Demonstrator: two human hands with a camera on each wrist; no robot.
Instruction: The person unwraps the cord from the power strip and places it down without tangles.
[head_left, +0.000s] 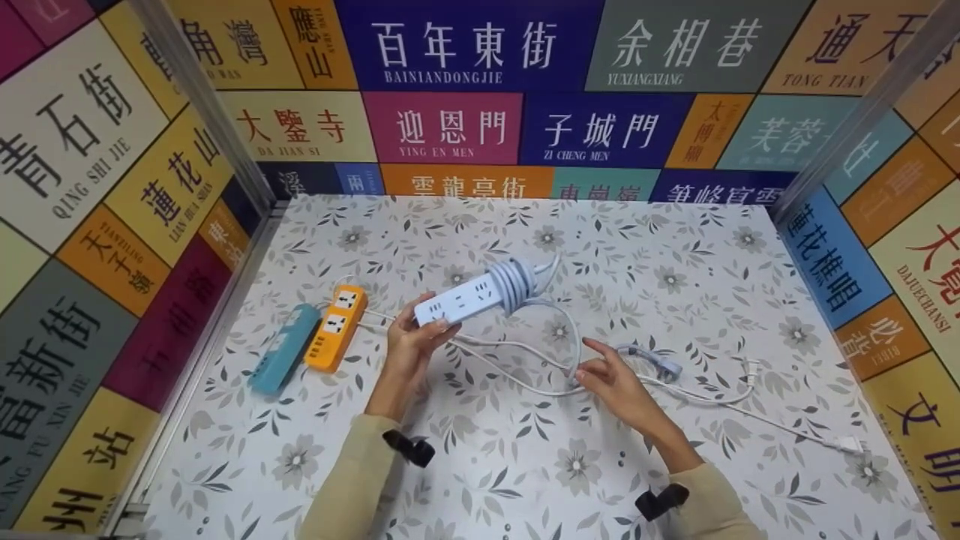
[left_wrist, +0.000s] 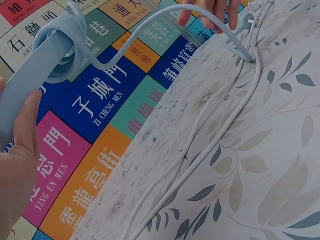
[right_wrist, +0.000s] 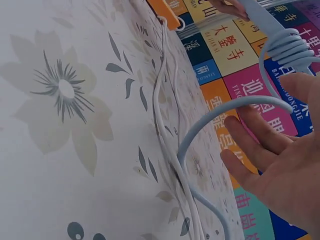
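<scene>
My left hand grips one end of a pale blue power strip, thumb on its socket face, and holds it tilted over the table. Several turns of its cord are wound round the far end. From there a loose length of cord arcs down to my right hand. In the right wrist view the right fingers are spread and the cord runs by the fingertips, with the thumb apart from it. Farther right lies the plug end of a pale blue cord.
An orange power strip and a teal power strip lie side by side at the left. White cords stretch rightward across the flower-patterned table, beneath the hands, to white plugs. Sign-printed panels stand around the back and sides.
</scene>
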